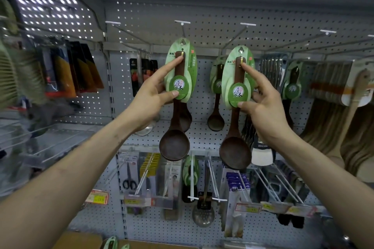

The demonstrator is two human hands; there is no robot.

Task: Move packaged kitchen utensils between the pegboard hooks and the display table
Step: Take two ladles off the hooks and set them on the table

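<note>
Our forearms (66, 172) are reaching up, our left hand (154, 96) pinching the left spoon (180, 70) and our right hand (262, 105) the right spoon (236, 81), both packs hanging at their hooks' (183, 30) tips, so we are judging the transfer half done, direction unclear, with more spoons (217, 95) hanging behind.

The pegboard (222, 26) is pale grey with a grid of dark holes. Before it, spoon A (174, 144) and spoon B (234, 152) are dark brown; card A (192, 62) and card B (227, 79), light green.
</note>
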